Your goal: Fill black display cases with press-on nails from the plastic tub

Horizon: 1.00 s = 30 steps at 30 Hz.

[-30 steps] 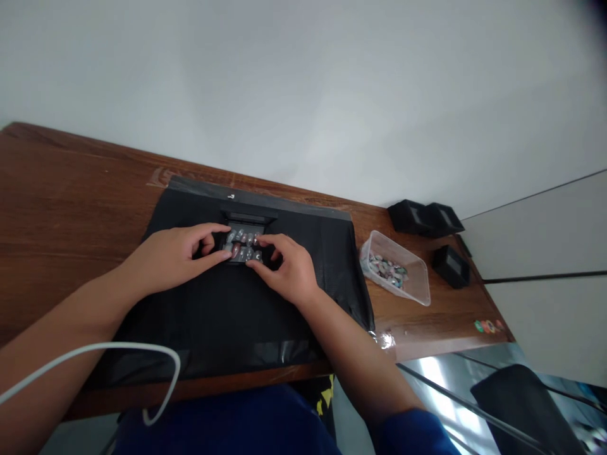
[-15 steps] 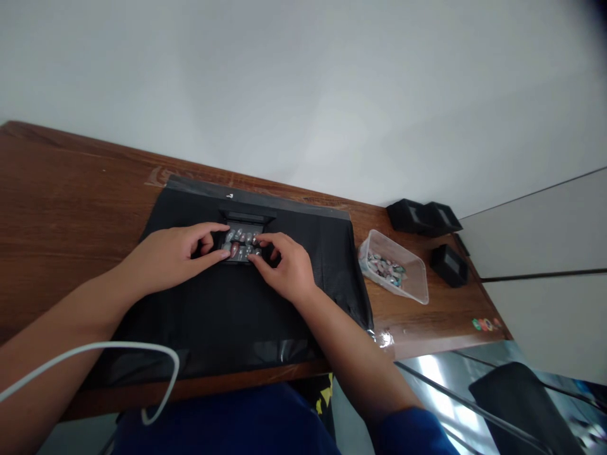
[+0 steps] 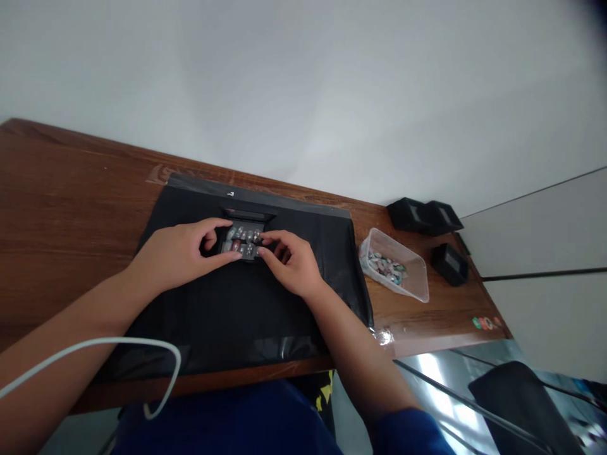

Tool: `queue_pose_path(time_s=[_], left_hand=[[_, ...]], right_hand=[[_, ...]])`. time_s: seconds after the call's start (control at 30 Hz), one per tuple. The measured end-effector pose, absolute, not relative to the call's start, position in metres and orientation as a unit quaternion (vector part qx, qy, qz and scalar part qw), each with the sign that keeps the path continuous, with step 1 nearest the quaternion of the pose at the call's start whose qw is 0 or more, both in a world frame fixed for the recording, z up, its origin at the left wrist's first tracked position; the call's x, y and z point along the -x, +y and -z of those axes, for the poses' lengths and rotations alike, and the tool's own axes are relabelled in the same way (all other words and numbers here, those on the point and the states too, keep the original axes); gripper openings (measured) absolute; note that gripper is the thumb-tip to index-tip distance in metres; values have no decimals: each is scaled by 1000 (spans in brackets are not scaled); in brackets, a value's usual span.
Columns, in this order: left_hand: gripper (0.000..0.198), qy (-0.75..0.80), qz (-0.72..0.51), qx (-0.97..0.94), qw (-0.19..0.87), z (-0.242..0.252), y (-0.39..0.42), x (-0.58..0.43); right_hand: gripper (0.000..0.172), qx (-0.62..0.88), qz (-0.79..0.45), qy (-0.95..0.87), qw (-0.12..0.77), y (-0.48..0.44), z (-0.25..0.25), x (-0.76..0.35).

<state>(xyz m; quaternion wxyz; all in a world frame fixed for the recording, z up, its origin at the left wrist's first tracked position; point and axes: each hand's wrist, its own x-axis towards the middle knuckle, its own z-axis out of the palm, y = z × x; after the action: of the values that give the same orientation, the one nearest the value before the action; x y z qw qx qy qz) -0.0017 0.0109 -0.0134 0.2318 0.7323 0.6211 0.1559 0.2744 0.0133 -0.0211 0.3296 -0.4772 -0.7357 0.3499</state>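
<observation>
Two rows of glossy press-on nails, silvery with a reddish one among them, lie on a small tray (image 3: 243, 241) in an open black box. Its raised lid (image 3: 245, 215) stands along the far side. My left hand (image 3: 177, 256) holds the tray's left side, index finger at the far left corner and thumb along the near row. On the right side, my right hand (image 3: 294, 262) pinches the edge, with index finger at the far row and thumb at the near row. The fingertips cover parts of the tray's edges.
A black mat (image 3: 227, 316) covers part of the wooden table (image 3: 71, 189). To the right stands a clear plastic container (image 3: 412, 275) with many loose nails. Several black bins (image 3: 449, 264) sit farther right. A white cable (image 3: 118, 341) loops across my left forearm.
My left thumb has slid right along the near row. My right hand has shifted slightly right, and its fingers remain at the tray's right edge.
</observation>
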Motion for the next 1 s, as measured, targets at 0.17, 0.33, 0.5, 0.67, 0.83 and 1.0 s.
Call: queue_pose_path(time_s=[0.17,0.33,0.5,0.67,0.83,1.0], left_hand=[[77,638,-154,-724,213,11,10,-13],[76,651,-145,-712,219,9,11,-16],[81,649,-147,-709,233,8,10,-14],[78,625,-148,-717,272,12,13,-1],[77,606,-142,-726,294,15,16,14],[75,608,-121,-724,301,14,16,17]], right_hand=[[26,475,-351,-735,333,13,21,-273],[26,474,-349,-741,325,13,19,-273],[26,471,-349,-744,321,12,19,-274],[31,469,-341,-756,303,13,18,-276],[35,475,-326,-768,280,14,16,-279],[34,481,-331,-760,287,14,18,-277]])
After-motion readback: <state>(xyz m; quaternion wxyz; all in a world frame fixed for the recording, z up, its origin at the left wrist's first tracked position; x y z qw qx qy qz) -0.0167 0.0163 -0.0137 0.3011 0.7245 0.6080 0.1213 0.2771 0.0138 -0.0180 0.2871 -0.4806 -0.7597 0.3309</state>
